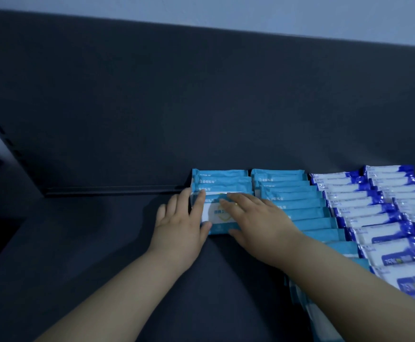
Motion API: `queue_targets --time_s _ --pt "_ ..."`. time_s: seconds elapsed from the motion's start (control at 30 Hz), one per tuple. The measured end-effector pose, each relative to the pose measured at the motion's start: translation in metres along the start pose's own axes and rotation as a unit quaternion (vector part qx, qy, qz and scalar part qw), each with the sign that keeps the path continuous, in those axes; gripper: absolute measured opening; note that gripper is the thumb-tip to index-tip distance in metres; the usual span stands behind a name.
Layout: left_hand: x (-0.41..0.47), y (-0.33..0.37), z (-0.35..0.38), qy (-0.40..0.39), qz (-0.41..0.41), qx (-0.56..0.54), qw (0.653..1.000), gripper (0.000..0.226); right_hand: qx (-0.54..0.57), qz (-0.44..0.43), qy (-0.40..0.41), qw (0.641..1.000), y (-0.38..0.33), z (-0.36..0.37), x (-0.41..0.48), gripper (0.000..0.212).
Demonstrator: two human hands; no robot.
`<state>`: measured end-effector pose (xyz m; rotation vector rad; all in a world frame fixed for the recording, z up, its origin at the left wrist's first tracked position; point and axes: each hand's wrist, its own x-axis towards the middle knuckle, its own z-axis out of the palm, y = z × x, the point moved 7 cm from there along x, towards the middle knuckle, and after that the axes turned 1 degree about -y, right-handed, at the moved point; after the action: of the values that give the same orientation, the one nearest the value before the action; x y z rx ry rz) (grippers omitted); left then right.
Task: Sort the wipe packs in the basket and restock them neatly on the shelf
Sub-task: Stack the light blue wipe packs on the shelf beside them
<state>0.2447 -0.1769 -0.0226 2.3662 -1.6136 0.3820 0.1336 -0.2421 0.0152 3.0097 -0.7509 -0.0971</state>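
A teal wipe pack with a white label (212,214) leans at the front of the leftmost teal row (220,180) on the dark shelf (90,243). My left hand (180,224) holds its left end, with a finger over the top edge and the thumb at the bottom corner. Across the pack's face lies my right hand (256,218), fingers straight, thumb under its lower edge. A second teal row (293,201) stands to the right. The basket is out of view.
Two rows of blue-and-white wipe packs (364,208) fill the shelf's right side up to the frame edge. A dark back panel (201,107) rises behind the rows. A slotted upright (1,130) borders the shelf on the left.
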Motion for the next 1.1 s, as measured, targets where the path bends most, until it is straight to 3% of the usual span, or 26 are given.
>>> queue_targets --time_s 0.3,0.63,0.87,1.1 --pt "-0.031 0.033 -0.039 0.025 0.053 0.035 0.998 0.057 0.130 0.012 0.091 0.987 -0.010 -0.037 -0.053 0.054" --pt "-0.110 0.159 -0.102 0.054 0.043 0.006 0.998 0.043 0.259 -0.005 0.224 0.940 0.028 -0.034 -0.198 0.043" --pt "-0.174 0.257 -0.108 0.042 0.035 -0.019 0.998 0.041 0.281 0.009 0.200 0.939 0.079 0.003 -0.303 0.042" --pt "-0.217 0.304 -0.108 0.009 0.064 -0.011 0.998 0.041 0.268 0.065 0.167 0.946 0.099 0.031 -0.378 0.043"
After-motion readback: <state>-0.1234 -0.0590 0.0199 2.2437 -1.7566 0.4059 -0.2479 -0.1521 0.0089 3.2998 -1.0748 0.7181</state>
